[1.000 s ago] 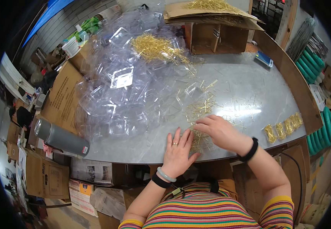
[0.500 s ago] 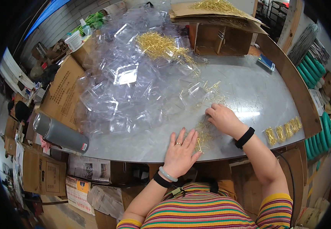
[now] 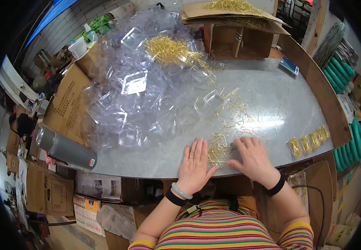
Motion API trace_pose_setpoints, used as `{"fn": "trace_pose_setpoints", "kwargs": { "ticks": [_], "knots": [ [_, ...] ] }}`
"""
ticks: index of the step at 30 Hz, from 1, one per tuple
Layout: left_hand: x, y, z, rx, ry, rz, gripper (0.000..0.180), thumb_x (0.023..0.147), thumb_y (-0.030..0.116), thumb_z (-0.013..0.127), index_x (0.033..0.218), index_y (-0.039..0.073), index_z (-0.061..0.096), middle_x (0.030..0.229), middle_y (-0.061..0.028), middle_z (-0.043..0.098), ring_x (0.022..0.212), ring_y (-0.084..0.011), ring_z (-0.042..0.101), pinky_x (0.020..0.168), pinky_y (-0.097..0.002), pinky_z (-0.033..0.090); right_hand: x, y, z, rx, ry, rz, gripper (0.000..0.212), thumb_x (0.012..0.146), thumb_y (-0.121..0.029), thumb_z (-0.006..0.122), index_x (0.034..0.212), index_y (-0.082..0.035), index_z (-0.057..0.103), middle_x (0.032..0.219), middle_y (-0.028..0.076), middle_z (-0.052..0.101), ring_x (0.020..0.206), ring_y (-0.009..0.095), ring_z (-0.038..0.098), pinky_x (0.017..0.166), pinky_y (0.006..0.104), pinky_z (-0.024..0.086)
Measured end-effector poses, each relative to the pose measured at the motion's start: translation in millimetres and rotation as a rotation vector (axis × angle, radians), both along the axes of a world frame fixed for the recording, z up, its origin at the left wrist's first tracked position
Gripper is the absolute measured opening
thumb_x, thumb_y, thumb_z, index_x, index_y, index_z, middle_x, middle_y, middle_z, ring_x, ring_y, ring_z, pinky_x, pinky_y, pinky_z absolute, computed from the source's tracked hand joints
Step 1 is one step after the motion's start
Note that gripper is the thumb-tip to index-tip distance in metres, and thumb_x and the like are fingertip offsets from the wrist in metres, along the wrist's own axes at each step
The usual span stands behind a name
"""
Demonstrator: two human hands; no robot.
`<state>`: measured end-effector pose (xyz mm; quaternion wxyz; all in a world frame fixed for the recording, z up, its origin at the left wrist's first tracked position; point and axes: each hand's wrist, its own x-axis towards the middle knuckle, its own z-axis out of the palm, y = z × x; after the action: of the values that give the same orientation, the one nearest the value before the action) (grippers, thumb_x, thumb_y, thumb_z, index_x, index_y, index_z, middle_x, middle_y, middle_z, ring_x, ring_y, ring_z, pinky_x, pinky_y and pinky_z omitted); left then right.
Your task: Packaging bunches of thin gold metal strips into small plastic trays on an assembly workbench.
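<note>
While lying flat on the grey round tabletop (image 3: 155, 160), left hand (image 3: 196, 166) and right hand (image 3: 253, 158) flanking small heap of thin golden wire hooks (image 3: 219, 151), fingers spread, released, grasping nothing.

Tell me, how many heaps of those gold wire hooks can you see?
3 heaps: one on the clear plastic packs at, one on the cardboard box at, one between the left hand and right hand at. Loose ones elsewhere; more may be hidden.
</note>
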<state>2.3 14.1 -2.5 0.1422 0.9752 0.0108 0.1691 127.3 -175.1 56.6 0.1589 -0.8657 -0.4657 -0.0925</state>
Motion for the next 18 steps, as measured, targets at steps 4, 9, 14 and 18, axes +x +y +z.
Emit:
{"fn": "trace_pose_setpoints", "kwargs": {
  "ticks": [4,9,14,18],
  "knots": [
    [2.4,-0.1,1.8,-0.019,0.052,-0.028,0.091,0.091,0.046,0.067,0.153,-0.007,0.026,0.153,-0.0235,0.037,0.146,-0.0418,0.029,0.12,-0.0565,0.019,-12.3,0.5,-23.7,0.134,0.094,0.148,0.039,0.082,-0.01,0.067,0.12,-0.007,0.063,0.114,0.009,0.063,0.106,0.029,0.057,0.092,0.0398,0.048],
    [1.8,0.3,9.0,-0.034,0.055,-0.048,0.075,0.091,0.038,0.069,0.15,0.002,0.039,0.145,-0.0151,0.045,0.144,-0.041,0.031,0.12,-0.0565,0.02,-25.2,15.7,-34.5,0.238,0.239,0.311,0.043,0.078,0.004,0.059,0.119,-0.007,0.065,0.114,0.011,0.064,0.104,0.031,0.059,0.092,0.0399,0.05],
    [-1.4,0.8,11.6,-0.046,0.036,-0.075,0.06,0.09,0.033,0.07,0.143,0.01,0.052,0.14,-0.0104,0.048,0.142,-0.039,0.033,0.119,-0.0561,0.023,-18.6,8.6,-42.6,0.414,0.201,0.178,0.042,0.079,0.005,0.06,0.12,-0.005,0.064,0.116,0.011,0.064,0.105,0.032,0.059,0.093,0.0421,0.048],
    [-2.2,4.0,10.0,-0.048,0.021,-0.139,0.054,0.09,0.031,0.07,0.14,0.012,0.056,0.14,-0.0071,0.051,0.141,-0.0384,0.037,0.118,-0.0565,0.026,-11.9,12.0,-30.1,0.303,0.009,0.035,0.033,0.084,-0.002,0.063,0.117,-0.004,0.063,0.112,0.01,0.065,0.105,0.032,0.058,0.092,0.044,0.046]
  ]
}}
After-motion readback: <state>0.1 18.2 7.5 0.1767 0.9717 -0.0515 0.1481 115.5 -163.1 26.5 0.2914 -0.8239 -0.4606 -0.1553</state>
